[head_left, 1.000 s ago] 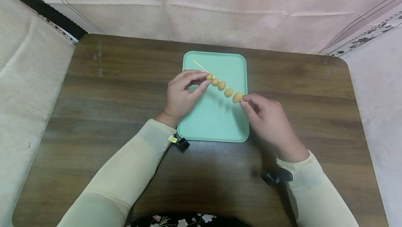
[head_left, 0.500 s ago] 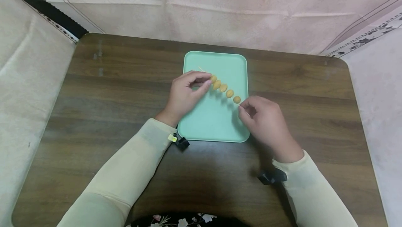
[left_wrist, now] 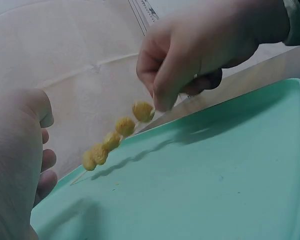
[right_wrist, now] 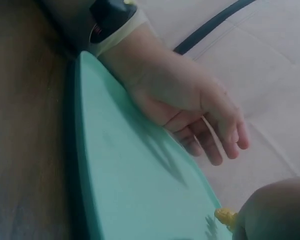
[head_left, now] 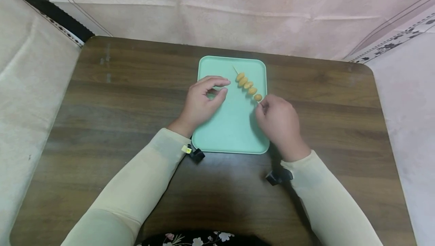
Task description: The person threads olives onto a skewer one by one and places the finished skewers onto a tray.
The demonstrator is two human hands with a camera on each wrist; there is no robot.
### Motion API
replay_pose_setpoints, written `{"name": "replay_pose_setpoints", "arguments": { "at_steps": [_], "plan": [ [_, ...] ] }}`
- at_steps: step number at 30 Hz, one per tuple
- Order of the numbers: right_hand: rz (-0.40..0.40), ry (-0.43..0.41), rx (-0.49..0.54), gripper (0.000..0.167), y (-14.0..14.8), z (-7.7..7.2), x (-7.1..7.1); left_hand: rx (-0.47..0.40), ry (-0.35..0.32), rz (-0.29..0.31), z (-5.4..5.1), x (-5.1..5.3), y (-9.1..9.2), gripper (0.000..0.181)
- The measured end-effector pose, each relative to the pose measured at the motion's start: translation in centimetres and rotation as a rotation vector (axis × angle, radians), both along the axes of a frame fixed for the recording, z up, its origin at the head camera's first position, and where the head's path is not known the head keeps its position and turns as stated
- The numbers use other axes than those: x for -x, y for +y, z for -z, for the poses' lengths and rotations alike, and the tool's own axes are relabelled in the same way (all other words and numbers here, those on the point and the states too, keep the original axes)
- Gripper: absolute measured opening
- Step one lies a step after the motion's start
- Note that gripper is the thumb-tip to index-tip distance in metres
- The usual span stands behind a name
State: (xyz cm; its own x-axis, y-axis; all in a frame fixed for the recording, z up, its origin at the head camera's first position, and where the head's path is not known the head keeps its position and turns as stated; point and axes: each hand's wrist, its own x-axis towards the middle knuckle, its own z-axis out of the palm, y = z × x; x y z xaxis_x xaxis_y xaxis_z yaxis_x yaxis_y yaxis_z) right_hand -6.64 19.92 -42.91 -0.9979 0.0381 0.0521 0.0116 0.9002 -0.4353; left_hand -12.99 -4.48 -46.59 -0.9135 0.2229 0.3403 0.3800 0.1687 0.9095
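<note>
A thin wooden skewer threaded with several small yellow-brown balls (head_left: 248, 84) slants over the right half of a mint-green tray (head_left: 231, 136). My right hand (head_left: 279, 125) pinches its near end between thumb and forefinger, close by the last ball. In the left wrist view the far tip of the skewer (left_wrist: 79, 177) points down toward the tray surface. My left hand (head_left: 203, 101) hovers over the tray's left edge, apart from the skewer, its thumb and fingers spread with nothing between them. Only one of the balls (right_wrist: 225, 217) shows in the right wrist view.
The tray lies on a brown wooden table (head_left: 129, 87). Pale patterned cloth (head_left: 238, 11) hangs behind the table's far edge, with more cloth at both sides. Each wrist wears a small black camera, such as the left one (head_left: 196, 156).
My left hand has let go of the far end of the skewered balls. My right hand has moved slightly left and away from me, swinging the skewer to a steeper angle over the tray's right side.
</note>
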Motion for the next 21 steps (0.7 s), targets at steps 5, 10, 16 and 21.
{"name": "replay_pose_setpoints", "arguments": {
  "at_steps": [5,10,16,21],
  "plan": [
    [0.031,-0.170,-0.078,0.024,-0.7,-0.1,0.7,0.010,-0.007,0.019,0.1,0.1,0.2,0.019],
    [-0.017,-0.235,-0.100,0.029,-1.7,-0.1,0.9,0.008,-0.005,0.033,0.3,0.2,0.3,0.017],
    [-0.027,-0.219,-0.079,0.024,-2.6,0.3,0.9,0.003,0.008,0.036,0.3,0.3,0.2,0.016],
    [-0.038,-0.235,-0.031,0.026,-2.5,0.2,0.7,-0.008,0.034,0.022,0.4,0.3,0.3,0.017]
  ]
}}
